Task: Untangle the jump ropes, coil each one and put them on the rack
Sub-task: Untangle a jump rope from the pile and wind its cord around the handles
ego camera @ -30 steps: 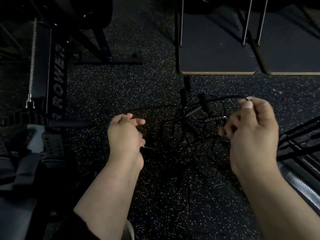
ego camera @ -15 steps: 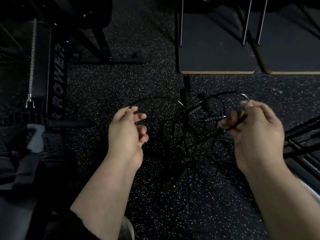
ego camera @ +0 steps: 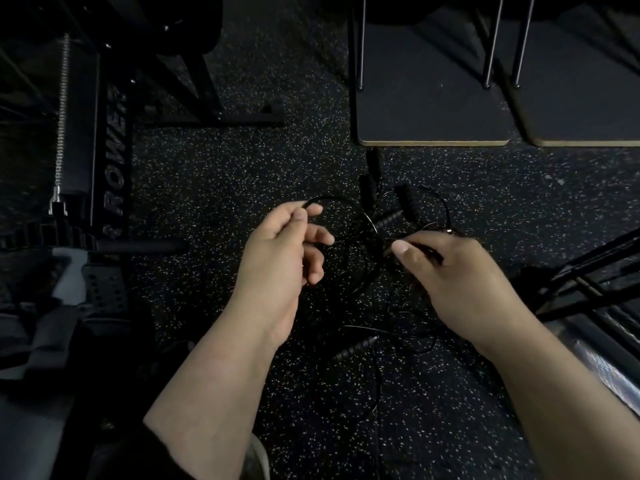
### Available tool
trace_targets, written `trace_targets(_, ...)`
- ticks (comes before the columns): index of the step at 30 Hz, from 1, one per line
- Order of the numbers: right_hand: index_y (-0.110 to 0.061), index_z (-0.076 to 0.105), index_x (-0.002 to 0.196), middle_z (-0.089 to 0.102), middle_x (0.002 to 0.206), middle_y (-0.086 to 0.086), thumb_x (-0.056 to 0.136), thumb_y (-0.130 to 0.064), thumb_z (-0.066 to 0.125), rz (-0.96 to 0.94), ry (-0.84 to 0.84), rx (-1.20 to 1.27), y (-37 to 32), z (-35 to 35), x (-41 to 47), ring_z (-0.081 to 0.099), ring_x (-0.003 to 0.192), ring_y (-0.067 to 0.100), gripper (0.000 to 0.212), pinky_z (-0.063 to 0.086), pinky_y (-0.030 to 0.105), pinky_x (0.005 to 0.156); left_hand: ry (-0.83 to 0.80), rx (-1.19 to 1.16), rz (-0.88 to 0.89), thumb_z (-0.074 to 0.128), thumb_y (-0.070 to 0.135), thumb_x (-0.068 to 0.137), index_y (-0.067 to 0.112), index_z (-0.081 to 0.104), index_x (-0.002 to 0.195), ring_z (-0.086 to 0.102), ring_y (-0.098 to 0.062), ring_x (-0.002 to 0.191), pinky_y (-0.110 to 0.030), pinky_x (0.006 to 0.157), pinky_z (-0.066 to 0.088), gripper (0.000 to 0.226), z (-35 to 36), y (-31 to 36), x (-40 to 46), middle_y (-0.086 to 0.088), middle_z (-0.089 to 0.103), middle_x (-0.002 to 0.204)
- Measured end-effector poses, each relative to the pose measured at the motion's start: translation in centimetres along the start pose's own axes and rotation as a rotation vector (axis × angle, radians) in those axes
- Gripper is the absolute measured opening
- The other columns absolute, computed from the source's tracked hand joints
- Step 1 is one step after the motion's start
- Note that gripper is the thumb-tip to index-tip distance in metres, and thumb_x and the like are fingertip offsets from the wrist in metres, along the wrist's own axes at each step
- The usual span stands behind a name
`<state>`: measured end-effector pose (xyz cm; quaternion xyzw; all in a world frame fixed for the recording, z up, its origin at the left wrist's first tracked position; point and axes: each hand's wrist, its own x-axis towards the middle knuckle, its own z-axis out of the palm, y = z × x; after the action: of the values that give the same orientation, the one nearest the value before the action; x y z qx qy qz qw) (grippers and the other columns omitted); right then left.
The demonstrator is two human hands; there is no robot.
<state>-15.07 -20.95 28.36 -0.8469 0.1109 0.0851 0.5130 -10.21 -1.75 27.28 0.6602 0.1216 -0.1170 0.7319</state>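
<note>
A tangle of thin black jump ropes (ego camera: 377, 258) lies on the dark speckled floor between my hands, with several ribbed black handles sticking out. One handle (ego camera: 355, 348) lies loose near my wrists, others (ego camera: 389, 220) sit at the top of the pile. My left hand (ego camera: 280, 258) pinches a thin rope loop between thumb and forefinger, lifted off the floor. My right hand (ego camera: 460, 282) grips a black handle and rope, thumb pressed on top. No rack for the ropes can be made out in this dim view.
A rowing machine (ego camera: 110, 174) runs along the left with its black handle bar (ego camera: 138, 245). Two dark platforms (ego camera: 429, 98) with metal legs stand at the back right. A black metal frame (ego camera: 588, 271) juts in from the right edge.
Both hands have come closer together over the tangle. My left hand has taken a rope loop in a pinch; my right hand has dropped lower and left with its handle.
</note>
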Motion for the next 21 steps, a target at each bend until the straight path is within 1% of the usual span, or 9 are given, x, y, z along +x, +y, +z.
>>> trace_targets(2, -0.034, 0.069, 0.102, 0.047, 0.038, -0.011, 0.101, -0.045, 0.054, -0.011, 0.031, 0.059, -0.2, 0.1, -0.2, 0.034, 0.029, 0.008, 0.019, 0.028, 0.019, 0.034, 0.064, 0.140, 0.029, 0.044, 0.023, 0.110, 0.026, 0.067, 0.120, 0.063, -0.011, 0.068, -0.026, 0.064, 0.049, 0.025, -0.1, -0.2, 0.3, 0.003, 0.074, 0.089)
trace_targets(4, -0.033, 0.071, 0.095, 0.059, 0.046, -0.019, 0.101, -0.041, 0.055, -0.018, 0.050, 0.125, -0.7, 0.2, -0.4, 0.049, 0.036, 0.003, 0.019, 0.037, 0.013, 0.046, 0.116, 0.402, 0.096, 0.050, 0.023, 0.107, 0.036, 0.055, 0.140, 0.064, 0.001, 0.091, -0.016, 0.078, 0.049, 0.036, -0.4, -0.2, 0.3, 0.011, 0.068, 0.119)
trace_targets(6, -0.032, 0.074, 0.097, 0.076, 0.075, -0.019, 0.099, -0.045, 0.058, -0.023, 0.097, 0.144, -1.0, 0.3, -0.4, 0.069, 0.064, -0.002, 0.021, 0.052, 0.022, 0.068, 0.134, 0.657, 0.302, 0.058, 0.024, 0.102, 0.043, 0.043, 0.148, 0.048, 0.003, 0.126, -0.023, 0.107, 0.044, 0.052, -0.1, 0.1, -0.4, 0.017, 0.043, 0.148)
trace_targets(8, -0.033, 0.074, 0.103, 0.078, 0.078, 0.003, 0.093, -0.053, 0.059, 0.004, 0.135, 0.146, -1.3, 0.4, -0.6, 0.065, 0.051, 0.014, 0.027, 0.055, 0.035, 0.059, 0.132, 0.703, 0.572, 0.064, 0.024, 0.097, 0.042, 0.040, 0.150, 0.029, -0.006, 0.148, -0.029, 0.121, 0.027, 0.061, 0.7, 0.1, -1.4, 0.016, 0.026, 0.161)
trace_targets(11, -0.038, 0.073, 0.095, 0.070, 0.080, 0.028, 0.092, -0.056, 0.061, 0.055, 0.217, 0.169, -1.2, 0.4, -0.7, 0.060, 0.054, 0.042, 0.022, 0.053, 0.047, 0.052, 0.329, 0.580, 0.747, 0.071, 0.023, 0.093, 0.032, 0.047, 0.143, 0.044, -0.016, 0.137, -0.014, 0.113, 0.032, 0.057, 0.9, 0.1, -1.8, -0.002, 0.036, 0.151)
trace_targets(13, -0.032, 0.073, 0.089, 0.076, 0.091, 0.016, 0.098, -0.046, 0.062, 0.045, 0.257, 0.298, -0.9, 0.5, -0.6, 0.073, 0.087, 0.043, 0.020, 0.060, 0.059, 0.083, 0.475, 0.559, 0.850, 0.070, 0.021, 0.094, 0.020, 0.063, 0.121, 0.056, -0.017, 0.114, -0.020, 0.102, 0.044, 0.027, 0.4, 0.3, -1.5, -0.002, 0.049, 0.127)
trace_targets(16, -0.011, 0.071, 0.090, 0.078, 0.089, 0.010, 0.105, -0.023, 0.057, 0.012, 0.235, 0.725, -0.8, 0.4, 0.0, 0.076, 0.095, 0.030, 0.024, 0.059, 0.049, 0.095, 0.347, 0.431, 0.602, 0.055, 0.025, 0.101, 0.018, 0.070, 0.092, 0.064, -0.014, 0.081, -0.032, 0.076, 0.054, 0.019, -0.1, 0.0, -0.6, 0.004, 0.066, 0.089)
trace_targets(19, -0.003, 0.067, 0.093, 0.075, 0.090, 0.015, 0.106, -0.019, 0.052, -0.035, 0.213, 0.873, -0.6, -0.1, 0.4, 0.075, 0.099, 0.034, 0.025, 0.059, 0.045, 0.096, -0.038, 0.689, 0.120, 0.050, 0.020, 0.105, 0.030, 0.070, 0.111, 0.068, -0.015, 0.069, -0.039, 0.063, 0.059, 0.023, 0.0, -1.2, -0.2, 0.010, 0.072, 0.091)
trace_targets(21, -0.004, 0.065, 0.092, 0.073, 0.091, 0.017, 0.107, -0.019, 0.051, -0.063, 0.210, 0.931, -0.6, -0.4, 0.6, 0.073, 0.099, 0.034, 0.026, 0.057, 0.046, 0.097, -0.233, 0.888, -0.042, 0.050, 0.027, 0.106, 0.033, 0.062, 0.133, 0.069, -0.009, 0.081, -0.035, 0.073, 0.060, 0.029, 0.2, -2.5, 0.1, 0.012, 0.071, 0.109)
